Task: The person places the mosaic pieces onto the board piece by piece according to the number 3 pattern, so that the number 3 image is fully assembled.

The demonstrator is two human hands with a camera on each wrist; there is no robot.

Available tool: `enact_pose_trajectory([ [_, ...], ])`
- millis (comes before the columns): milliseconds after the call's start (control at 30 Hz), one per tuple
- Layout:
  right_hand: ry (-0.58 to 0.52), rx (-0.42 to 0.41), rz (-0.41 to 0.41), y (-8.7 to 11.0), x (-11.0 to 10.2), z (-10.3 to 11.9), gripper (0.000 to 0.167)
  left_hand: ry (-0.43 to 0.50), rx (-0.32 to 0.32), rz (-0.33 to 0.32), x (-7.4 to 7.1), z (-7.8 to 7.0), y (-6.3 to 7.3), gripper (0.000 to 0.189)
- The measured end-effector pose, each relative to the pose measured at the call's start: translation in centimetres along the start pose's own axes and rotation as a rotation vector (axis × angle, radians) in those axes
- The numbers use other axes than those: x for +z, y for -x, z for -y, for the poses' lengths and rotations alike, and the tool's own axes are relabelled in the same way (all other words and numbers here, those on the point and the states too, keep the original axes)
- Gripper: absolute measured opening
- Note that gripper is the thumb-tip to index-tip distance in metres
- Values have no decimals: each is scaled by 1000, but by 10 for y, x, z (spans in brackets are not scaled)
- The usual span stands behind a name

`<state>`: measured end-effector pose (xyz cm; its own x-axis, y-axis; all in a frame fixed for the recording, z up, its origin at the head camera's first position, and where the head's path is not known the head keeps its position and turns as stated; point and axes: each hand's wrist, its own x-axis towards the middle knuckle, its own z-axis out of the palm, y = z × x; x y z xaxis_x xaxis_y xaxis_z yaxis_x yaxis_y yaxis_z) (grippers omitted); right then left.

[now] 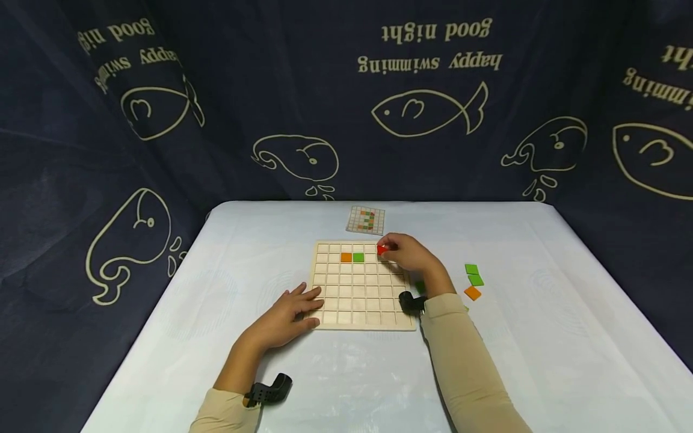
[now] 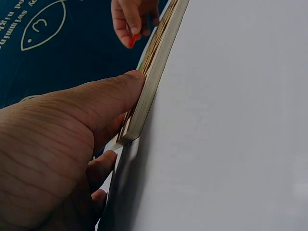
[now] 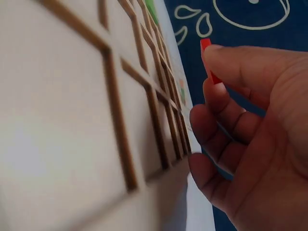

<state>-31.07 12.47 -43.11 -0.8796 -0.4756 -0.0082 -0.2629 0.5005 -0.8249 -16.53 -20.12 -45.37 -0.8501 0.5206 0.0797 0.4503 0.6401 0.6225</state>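
My right hand [image 1: 407, 252] pinches a small red tile [image 1: 382, 249] between thumb and finger, over the upper right part of a wooden grid board [image 1: 346, 292]. In the right wrist view the red tile [image 3: 210, 61] is seen nearly edge-on, apart from the board's surface. An orange tile [image 1: 346, 257] and a green tile [image 1: 358, 257] lie side by side in cells of the board's second row. My left hand [image 1: 287, 313] rests at the board's lower left corner with fingers spread; the left wrist view shows its thumb [image 2: 113, 94] against the board's edge.
Behind the board lies a pattern card [image 1: 366, 220] with a small coloured grid. Loose green tiles [image 1: 471, 269] and an orange tile [image 1: 473, 293] are on the white table [image 1: 541, 337] to the right; others sit partly hidden by my right arm. A dark printed cloth [image 1: 303, 78] hangs behind.
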Motion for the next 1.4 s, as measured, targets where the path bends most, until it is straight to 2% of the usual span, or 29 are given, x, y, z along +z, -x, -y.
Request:
enact_pose_trajectory([
  [200, 28, 34, -15, -3, 7, 4, 22, -5, -7, 4, 0, 0, 0, 46],
  [300, 76, 33, -28, -5, 10, 7, 22, -7, -16, 9, 0, 0, 0, 47],
  [833, 171, 44, -44, -12, 30, 19, 22, 16, -19, 17, 0, 0, -1, 46],
  [1400, 137, 97, -46, -10, 34, 17, 19, 4, -4, 14, 0, 0, 0, 47],
])
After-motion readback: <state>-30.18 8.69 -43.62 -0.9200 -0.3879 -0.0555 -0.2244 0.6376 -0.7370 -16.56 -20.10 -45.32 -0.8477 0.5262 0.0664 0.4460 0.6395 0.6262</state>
